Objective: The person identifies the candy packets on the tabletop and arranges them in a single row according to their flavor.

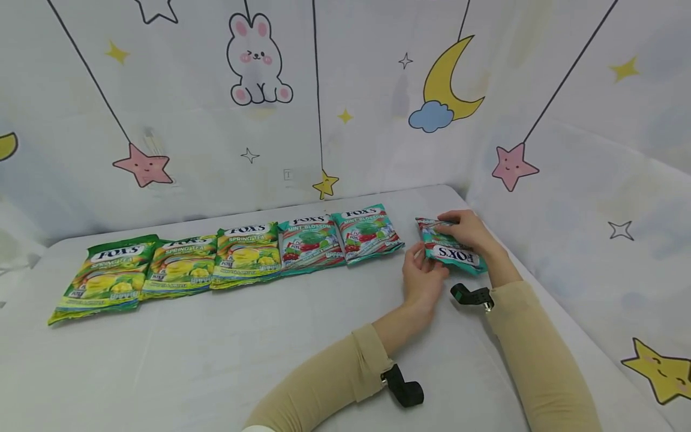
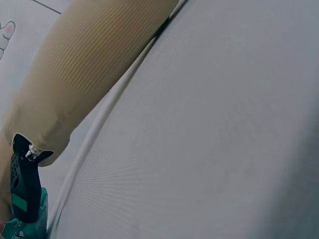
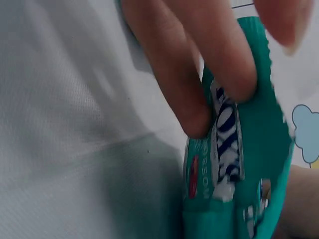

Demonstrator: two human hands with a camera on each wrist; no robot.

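Observation:
At the table's right end lies a teal FOX'S candy bag [image 1: 456,257], its lettering upside down in the head view. My right hand [image 1: 468,231] grips its far right part from above, thumb across the printed face. My left hand [image 1: 423,279] holds its near left corner. In the right wrist view the bag [image 3: 261,144] stands tilted, with fingers [image 3: 219,55] against its lettered face. Left of it are two teal Mint Blossom bags [image 1: 368,234] [image 1: 311,243]. The left wrist view shows only a teal bit of the held bag [image 2: 35,229].
Several yellow-green Spring Tea bags [image 1: 245,255] continue the row leftward, edges touching or overlapping. The white-covered table [image 1: 243,354] meets a decorated cloth wall [image 1: 372,150] behind and another at right. Black wrist cameras [image 1: 405,390] project from both sleeves.

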